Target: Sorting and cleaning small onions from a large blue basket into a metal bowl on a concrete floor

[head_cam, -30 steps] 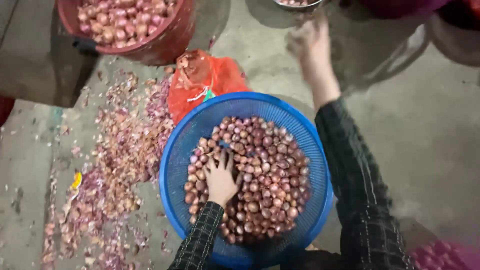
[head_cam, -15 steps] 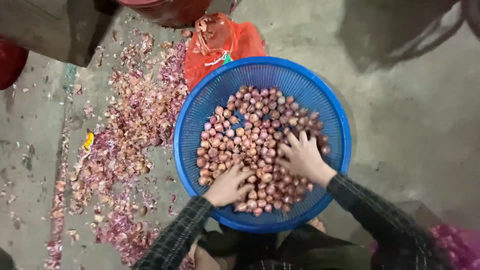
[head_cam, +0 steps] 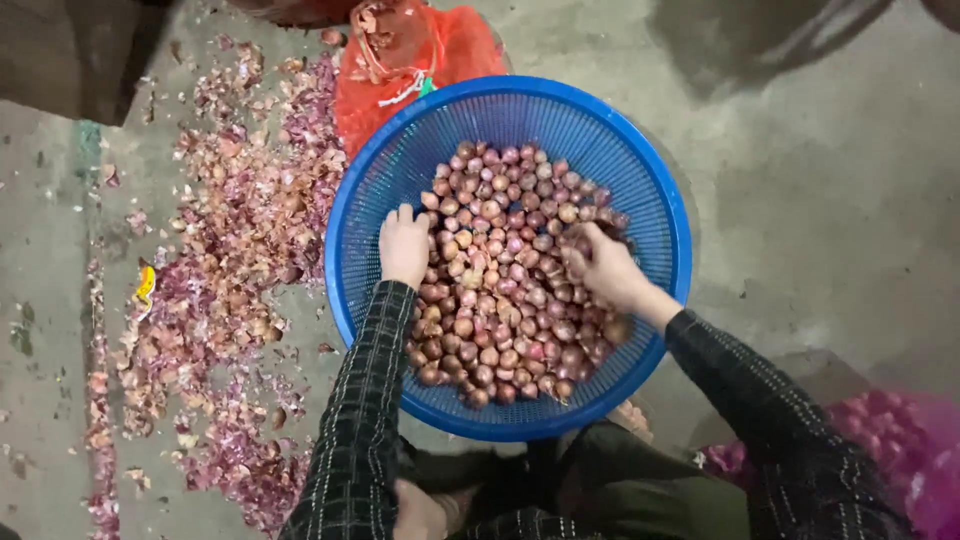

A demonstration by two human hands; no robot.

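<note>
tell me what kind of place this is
Probably a produce-sorting spot on a bare concrete floor: a blue basket of shallots, heaped peelings and a red mesh sack.

A rough produce-sorting spot, likely a market or storeroom floor. The bare concrete floor (head_cam: 820,230) is strewn with onion skins (head_cam: 240,230), beside a blue basket (head_cam: 660,180) of shallots (head_cam: 500,290) and a red mesh sack (head_cam: 400,60).

One blue basket (head_cam: 655,200), one orange mesh bag (head_cam: 400,70), two hands, shallots (head_cam: 500,300) beyond counting.

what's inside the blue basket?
The blue basket holds a heap of small red shallots, with the left hand and right hand in it. Lower layers are covered.
</note>
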